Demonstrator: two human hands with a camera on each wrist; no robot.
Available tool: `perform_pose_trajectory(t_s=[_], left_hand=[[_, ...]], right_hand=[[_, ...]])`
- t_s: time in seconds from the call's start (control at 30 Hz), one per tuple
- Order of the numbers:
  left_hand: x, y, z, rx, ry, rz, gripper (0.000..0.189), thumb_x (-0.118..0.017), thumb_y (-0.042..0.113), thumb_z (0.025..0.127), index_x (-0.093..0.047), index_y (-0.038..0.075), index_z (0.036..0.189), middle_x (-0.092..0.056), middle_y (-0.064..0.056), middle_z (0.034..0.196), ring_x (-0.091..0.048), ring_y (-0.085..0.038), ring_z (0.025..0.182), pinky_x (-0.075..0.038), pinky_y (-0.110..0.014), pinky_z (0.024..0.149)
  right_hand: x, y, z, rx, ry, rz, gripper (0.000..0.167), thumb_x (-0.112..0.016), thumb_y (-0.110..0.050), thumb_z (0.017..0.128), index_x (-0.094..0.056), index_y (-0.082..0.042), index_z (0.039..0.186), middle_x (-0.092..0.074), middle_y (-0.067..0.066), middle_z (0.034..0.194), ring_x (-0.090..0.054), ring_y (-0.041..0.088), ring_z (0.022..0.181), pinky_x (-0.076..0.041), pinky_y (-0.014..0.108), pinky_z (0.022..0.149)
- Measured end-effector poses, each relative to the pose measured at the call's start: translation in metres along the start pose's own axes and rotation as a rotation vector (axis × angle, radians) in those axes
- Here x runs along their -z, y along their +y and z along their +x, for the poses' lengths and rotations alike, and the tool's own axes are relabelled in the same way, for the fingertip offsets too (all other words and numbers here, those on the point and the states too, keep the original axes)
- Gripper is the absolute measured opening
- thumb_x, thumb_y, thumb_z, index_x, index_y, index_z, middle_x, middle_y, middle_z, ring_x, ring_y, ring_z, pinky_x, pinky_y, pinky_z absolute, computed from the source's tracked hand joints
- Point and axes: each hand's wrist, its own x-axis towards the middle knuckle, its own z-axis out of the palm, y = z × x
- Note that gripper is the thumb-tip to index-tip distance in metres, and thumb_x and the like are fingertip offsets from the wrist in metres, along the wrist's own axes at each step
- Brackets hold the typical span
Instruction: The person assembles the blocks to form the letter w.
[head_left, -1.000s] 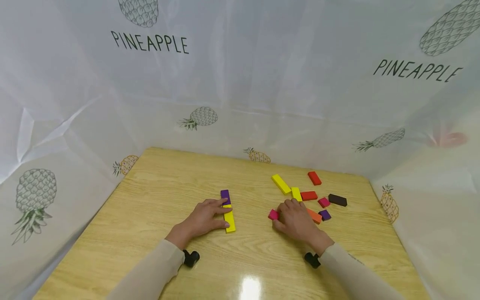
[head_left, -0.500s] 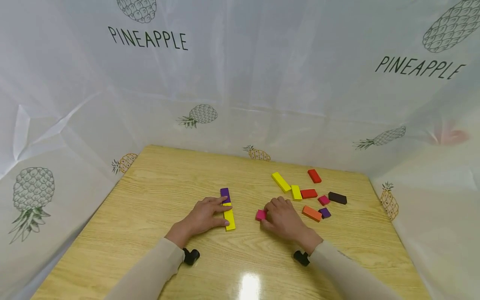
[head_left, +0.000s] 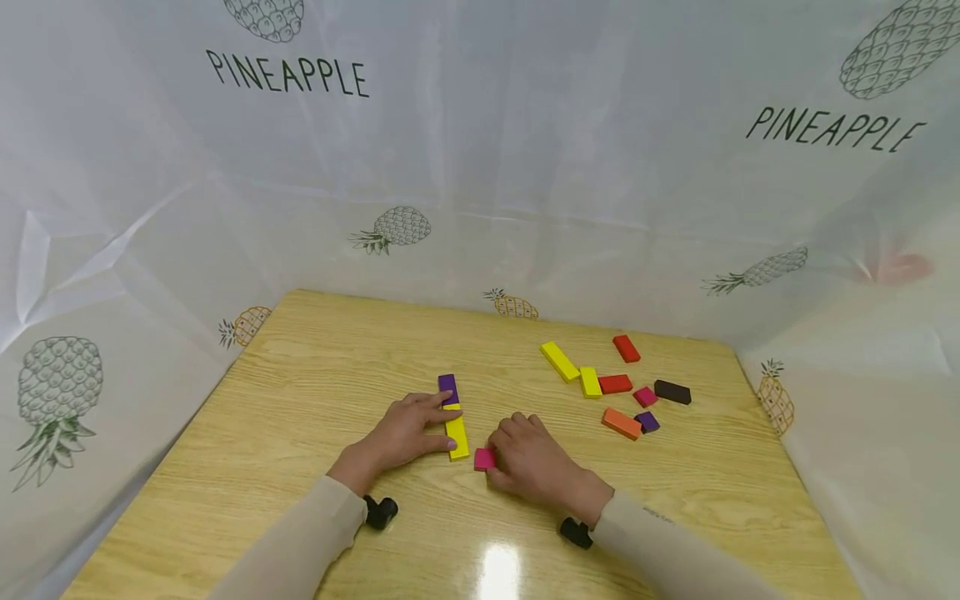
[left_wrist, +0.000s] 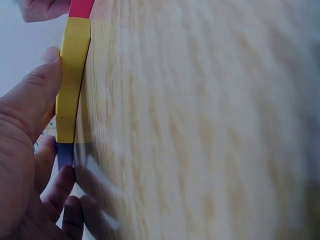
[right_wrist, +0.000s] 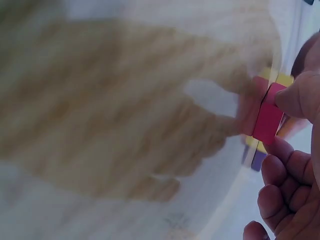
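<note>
A purple block [head_left: 447,383] and a long yellow block [head_left: 459,437] lie end to end on the wooden table. My left hand [head_left: 401,432] lies across them from the left, its fingers relaxed. The thumb [left_wrist: 42,80] touches the yellow block, and other fingertips are at the purple one. My right hand [head_left: 536,460] pinches a small pink block [head_left: 483,460] between thumb and fingers. That pink block [right_wrist: 268,122] is close to the table, just right of the yellow block's near end.
To the right lie loose blocks: two yellow blocks [head_left: 559,361], two red blocks [head_left: 616,383], an orange block [head_left: 622,423], a purple block [head_left: 647,422], another pink block [head_left: 645,397] and a black block [head_left: 672,392]. A pineapple-print sheet [head_left: 465,150] surrounds the table [head_left: 337,350].
My right hand has moved left and nearer with the pink block, from beside the loose blocks to near the yellow block's end. My left hand has stayed on the two joined blocks.
</note>
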Motion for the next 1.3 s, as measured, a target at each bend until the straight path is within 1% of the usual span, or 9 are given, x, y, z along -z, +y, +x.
perform_pose_trajectory(t_s=[0.27, 0.63, 0.73, 0.87, 1.1, 1.3], left_hand=[[0.0021, 0.0011, 0.0016, -0.008, 0.004, -0.005, 0.055, -0.074, 0.048, 0.097, -0.066, 0.026, 0.146, -0.042, -0.003, 0.168, -0.038, -0.038, 0.153, -0.027, -0.067, 0.12], [0.0036, 0.001, 0.0024, -0.007, -0.003, 0.005, 0.056, -0.076, 0.047, 0.096, -0.065, 0.027, 0.147, -0.041, -0.003, 0.169, -0.038, -0.036, 0.153, -0.026, -0.065, 0.121], [0.0032, 0.001, 0.0022, -0.005, -0.002, 0.001, 0.056, -0.076, 0.047, 0.096, -0.065, 0.026, 0.147, -0.041, -0.003, 0.169, -0.038, -0.036, 0.153, -0.027, -0.066, 0.121], [0.003, 0.0016, 0.0011, 0.006, -0.011, 0.001, 0.057, -0.075, 0.048, 0.096, -0.064, 0.027, 0.148, -0.039, -0.002, 0.17, -0.037, -0.036, 0.154, -0.026, -0.065, 0.122], [0.0015, 0.0008, 0.0009, -0.004, 0.0, 0.003, 0.056, -0.076, 0.047, 0.095, -0.065, 0.026, 0.147, -0.041, -0.003, 0.169, -0.038, -0.036, 0.153, -0.028, -0.066, 0.12], [0.0, -0.0013, 0.0018, -0.002, -0.008, 0.011, 0.057, -0.075, 0.047, 0.096, -0.064, 0.027, 0.148, -0.04, -0.002, 0.169, -0.037, -0.036, 0.154, -0.027, -0.066, 0.121]], right_hand=[[-0.0018, -0.0076, 0.0026, 0.021, -0.009, 0.012, 0.025, -0.071, -0.041, 0.095, -0.071, -0.017, 0.103, -0.063, -0.006, 0.097, -0.051, 0.014, 0.091, -0.042, 0.032, 0.082], [-0.0022, -0.0064, 0.0032, 0.024, 0.003, 0.003, 0.024, -0.071, -0.04, 0.095, -0.07, -0.017, 0.103, -0.063, -0.006, 0.097, -0.051, 0.014, 0.091, -0.041, 0.031, 0.081], [-0.0024, -0.0065, 0.0033, 0.02, -0.003, 0.007, 0.025, -0.071, -0.04, 0.095, -0.07, -0.017, 0.103, -0.063, -0.005, 0.098, -0.051, 0.014, 0.091, -0.041, 0.031, 0.081], [-0.003, -0.007, 0.0032, 0.014, -0.011, 0.008, 0.026, -0.071, -0.041, 0.095, -0.071, -0.017, 0.104, -0.064, -0.005, 0.099, -0.052, 0.015, 0.093, -0.043, 0.032, 0.082], [-0.0024, -0.0078, 0.0034, 0.007, -0.027, 0.015, 0.026, -0.07, -0.04, 0.096, -0.072, -0.016, 0.105, -0.065, -0.005, 0.1, -0.053, 0.015, 0.094, -0.043, 0.033, 0.083], [-0.0042, -0.0073, 0.0037, 0.01, -0.027, 0.011, 0.026, -0.07, -0.041, 0.096, -0.072, -0.016, 0.106, -0.065, -0.004, 0.101, -0.053, 0.015, 0.094, -0.042, 0.032, 0.083]])
